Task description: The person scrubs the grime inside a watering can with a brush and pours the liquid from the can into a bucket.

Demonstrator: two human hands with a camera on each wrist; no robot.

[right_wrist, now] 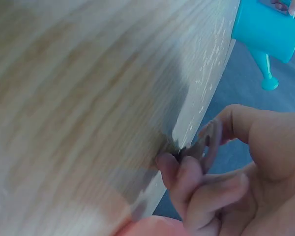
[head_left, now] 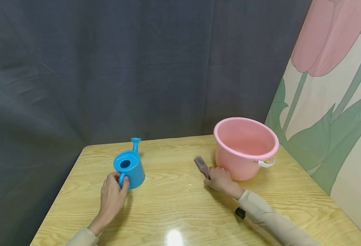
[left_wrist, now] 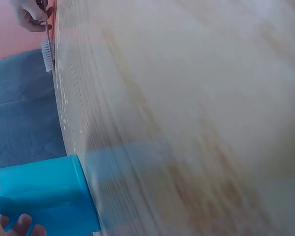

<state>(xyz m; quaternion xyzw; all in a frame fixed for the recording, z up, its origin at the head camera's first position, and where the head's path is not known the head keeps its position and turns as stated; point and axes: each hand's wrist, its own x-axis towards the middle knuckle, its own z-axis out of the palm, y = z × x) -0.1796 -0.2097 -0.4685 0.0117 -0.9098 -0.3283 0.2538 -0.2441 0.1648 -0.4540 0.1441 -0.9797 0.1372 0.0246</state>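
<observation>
Wood-grain tabletop [head_left: 174, 201] spreading roomily, left hand [head_left: 112, 193] gripping watering can [head_left: 135, 174], right hand [head_left: 221, 180] gripping scrub brush [head_left: 201, 166], far edge [head_left: 174, 139] running behind pink bucket [head_left: 237, 168].

Centre: a droplet-flecked lane of tabletop [head_left: 168, 198] parts the blue watering can [head_left: 136, 175] in the left hand [head_left: 112, 196] from the brush [head_left: 202, 166] in the right hand [head_left: 221, 179] | Right: pink bucket [head_left: 242, 170] bars the way, passage behind it hard to judge | Back: dark curtain [head_left: 146, 75] walls off the far edge

A dark curtain [head_left: 149, 68] hangs behind the wooden table [head_left: 156, 212], beside a tulip-painted wall [head_left: 328, 112].
</observation>
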